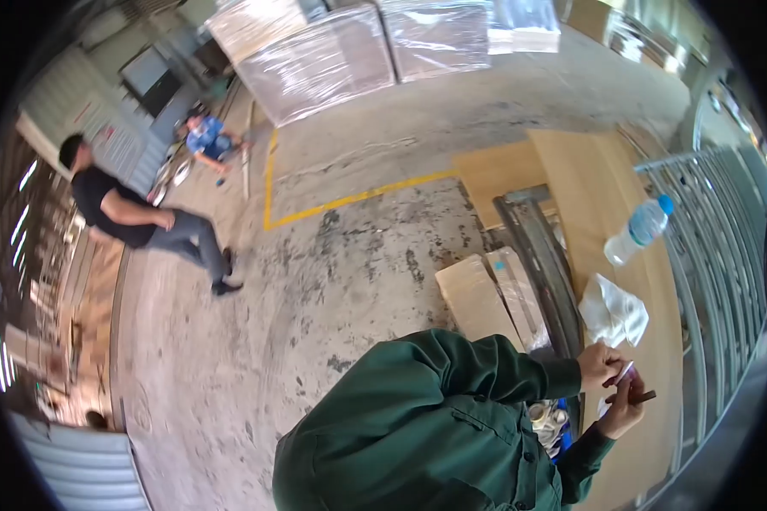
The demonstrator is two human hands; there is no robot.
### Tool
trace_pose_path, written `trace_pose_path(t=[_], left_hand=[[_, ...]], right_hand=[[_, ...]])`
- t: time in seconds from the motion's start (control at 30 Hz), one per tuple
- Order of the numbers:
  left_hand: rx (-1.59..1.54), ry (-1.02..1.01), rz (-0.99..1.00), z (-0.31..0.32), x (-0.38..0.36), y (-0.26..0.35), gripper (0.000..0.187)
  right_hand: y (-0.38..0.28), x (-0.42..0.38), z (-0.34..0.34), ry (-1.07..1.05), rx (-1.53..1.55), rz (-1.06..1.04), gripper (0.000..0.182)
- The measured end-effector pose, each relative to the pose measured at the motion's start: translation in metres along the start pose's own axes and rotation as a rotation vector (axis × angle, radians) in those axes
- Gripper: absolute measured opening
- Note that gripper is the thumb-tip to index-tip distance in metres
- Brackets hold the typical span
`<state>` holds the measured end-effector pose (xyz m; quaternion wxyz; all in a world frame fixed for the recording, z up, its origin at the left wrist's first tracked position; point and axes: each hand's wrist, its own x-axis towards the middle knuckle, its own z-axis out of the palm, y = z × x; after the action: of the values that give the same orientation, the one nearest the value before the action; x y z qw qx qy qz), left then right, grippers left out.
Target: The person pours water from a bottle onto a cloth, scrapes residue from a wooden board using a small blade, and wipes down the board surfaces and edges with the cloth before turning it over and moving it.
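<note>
At the right, two hands come out of dark green sleeves and nearly meet above a wooden board [575,196]. My left hand [601,366], the upper one, has its fingers closed at a small white and purplish item [626,370]. Just below, my right hand [624,413] is closed on a small brown piece [644,397] that sticks out to the right; its fingertips also meet the white item. What exactly these small items are cannot be made out. A crumpled white bag [612,312] lies beside my left hand, and a blue-capped water bottle [639,232] lies farther up the board.
Metal railings [712,281] run along the right. Dark metal profiles [541,264] and cardboard packages [479,298] lie left of the board. One person [132,204] walks at the left; another [209,140] sits low farther back. Wrapped stacks [315,72] stand behind a yellow floor line.
</note>
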<state>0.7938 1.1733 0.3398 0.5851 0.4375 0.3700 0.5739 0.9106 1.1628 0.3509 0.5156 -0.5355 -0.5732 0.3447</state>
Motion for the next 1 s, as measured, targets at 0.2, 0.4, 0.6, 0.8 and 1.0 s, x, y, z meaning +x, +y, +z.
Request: trace_pose_path(t=[0.2,0.4,0.6,0.8,1.0], left_hand=[[-0.45,0.076,-0.135,-0.022,-0.021,0.014,0.022],[-0.03,0.204,0.034,-0.017,-0.033,0.031,0.023],[-0.136,0.106,-0.045,-0.011,-0.032,0.019,0.018],[0.281,0.17,0.094,-0.004,-0.018,-0.018,0.017],[0.566,0.085,0.335,-0.009,0.009,-0.026,0.019]], right_hand=[[-0.017,-0.007,0.031,-0.025,0.064,-0.026,0.015],[-0.01,-0.011,0.032,-0.048,0.025,-0.051,0.015],[-0.007,-0.015,0.016,-0.097,0.213,0.121,0.019],[0.001,-0.027,-0.023,-0.034,0.167,0.174,0.032],[0.044,-0.019,-0.098,-0.158,0.164,0.44,0.059]])
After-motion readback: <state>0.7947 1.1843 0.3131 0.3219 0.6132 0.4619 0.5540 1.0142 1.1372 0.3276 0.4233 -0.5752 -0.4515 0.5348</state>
